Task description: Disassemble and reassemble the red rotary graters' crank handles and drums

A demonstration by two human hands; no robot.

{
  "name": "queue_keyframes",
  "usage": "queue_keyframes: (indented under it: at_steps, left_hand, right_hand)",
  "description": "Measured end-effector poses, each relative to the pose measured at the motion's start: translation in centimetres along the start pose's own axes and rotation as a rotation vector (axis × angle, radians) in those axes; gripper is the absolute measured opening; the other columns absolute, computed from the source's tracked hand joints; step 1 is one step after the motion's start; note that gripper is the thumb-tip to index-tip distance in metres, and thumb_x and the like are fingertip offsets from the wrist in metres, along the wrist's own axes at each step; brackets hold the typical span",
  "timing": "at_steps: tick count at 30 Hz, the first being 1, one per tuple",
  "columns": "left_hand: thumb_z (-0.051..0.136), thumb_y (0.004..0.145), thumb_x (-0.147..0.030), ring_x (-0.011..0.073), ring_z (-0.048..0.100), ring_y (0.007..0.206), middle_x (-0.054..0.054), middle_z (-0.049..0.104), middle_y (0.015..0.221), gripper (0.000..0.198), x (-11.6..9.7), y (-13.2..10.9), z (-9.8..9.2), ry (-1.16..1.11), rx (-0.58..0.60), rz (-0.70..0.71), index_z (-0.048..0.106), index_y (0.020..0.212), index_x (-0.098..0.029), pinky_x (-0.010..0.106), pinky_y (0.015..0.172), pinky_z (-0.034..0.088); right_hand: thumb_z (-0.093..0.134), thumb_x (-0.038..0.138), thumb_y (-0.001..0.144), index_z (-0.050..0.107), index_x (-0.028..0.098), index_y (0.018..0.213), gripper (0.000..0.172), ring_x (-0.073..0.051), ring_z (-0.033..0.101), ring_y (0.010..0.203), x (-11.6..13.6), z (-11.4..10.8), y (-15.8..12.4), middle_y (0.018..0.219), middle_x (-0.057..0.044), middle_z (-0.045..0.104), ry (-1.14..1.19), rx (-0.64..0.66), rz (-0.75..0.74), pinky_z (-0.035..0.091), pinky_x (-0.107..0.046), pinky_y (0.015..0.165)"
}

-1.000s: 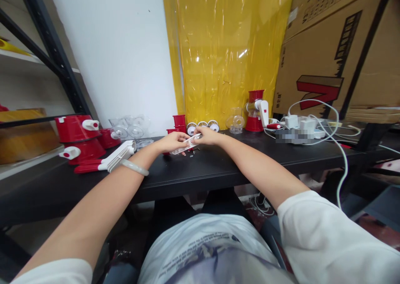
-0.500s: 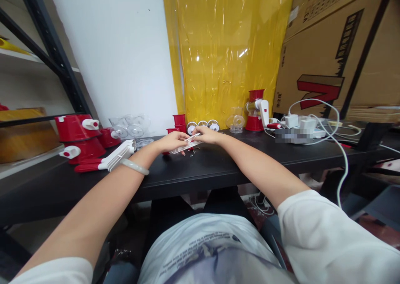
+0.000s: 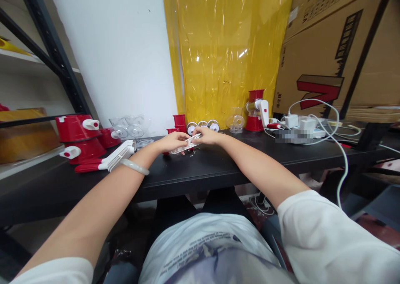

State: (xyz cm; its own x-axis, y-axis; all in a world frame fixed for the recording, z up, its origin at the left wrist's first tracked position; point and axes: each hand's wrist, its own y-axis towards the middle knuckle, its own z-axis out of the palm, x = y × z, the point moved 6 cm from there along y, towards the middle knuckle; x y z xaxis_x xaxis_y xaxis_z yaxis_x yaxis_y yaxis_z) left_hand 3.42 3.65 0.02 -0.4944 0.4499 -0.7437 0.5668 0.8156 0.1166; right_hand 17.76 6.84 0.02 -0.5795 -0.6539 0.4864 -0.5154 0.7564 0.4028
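Both of my hands meet over the back of the black table (image 3: pixel 218 167). My left hand (image 3: pixel 173 142) is closed on the left end of a small clear plastic piece (image 3: pixel 186 145), and my right hand (image 3: pixel 208 135) pinches its right end. The piece hovers just above the tabletop, tilted up to the right. A few small dark bits lie on the table under it. A pale bangle (image 3: pixel 134 167) sits on my left wrist.
Red cone-shaped housings (image 3: pixel 77 136) and a white-and-red handle (image 3: pixel 117 157) lie at the left. Clear lids (image 3: pixel 131 127), red cups (image 3: pixel 179 121), round drums (image 3: pixel 202 125) and an assembled red grinder (image 3: pixel 256 110) line the back. Chargers and cables (image 3: pixel 308 127) sit right; cardboard boxes (image 3: pixel 340 46) behind.
The clear piece has shifted slightly between my fingers, its right end tilting a little. Both hands stay in the same spot.
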Motion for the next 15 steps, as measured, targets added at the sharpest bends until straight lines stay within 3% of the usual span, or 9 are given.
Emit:
queue_keyframes:
  at_steps: [3,8,15]
  left_hand:
    - [0.066,0.068,-0.033,0.0202,0.071,0.077,0.008,0.072,0.105,0.040,-0.12,-0.12,-0.05,0.048,0.010,-0.008,0.067,0.103,-0.014,0.031,0.067,0.057]
    - [0.065,0.071,-0.037,0.0187,0.071,0.065,0.005,0.073,0.093,0.033,-0.38,-0.53,-0.13,0.170,0.015,-0.067,0.068,0.094,-0.015,0.026,0.059,0.052]
    - [0.067,0.069,-0.039,0.0179,0.070,0.066,0.005,0.075,0.094,0.033,-0.58,-0.67,0.03,0.162,0.017,-0.074,0.069,0.094,-0.017,0.025,0.059,0.050]
  right_hand:
    - [0.073,0.027,0.078,0.060,0.017,0.095,0.024,-0.014,0.059,0.083,-0.03,0.02,0.02,0.090,-0.001,0.065,-0.019,0.003,-0.006,0.041,-0.023,0.073]
    - [0.073,0.032,0.079,0.060,0.017,0.093,0.024,-0.014,0.059,0.082,0.06,0.11,-0.04,0.089,-0.001,0.065,-0.034,0.020,-0.011,0.041,-0.023,0.071]
    - [0.073,0.032,0.079,0.061,0.017,0.092,0.023,-0.014,0.059,0.082,0.15,0.18,-0.10,0.090,-0.001,0.066,-0.044,0.030,-0.001,0.041,-0.023,0.069]
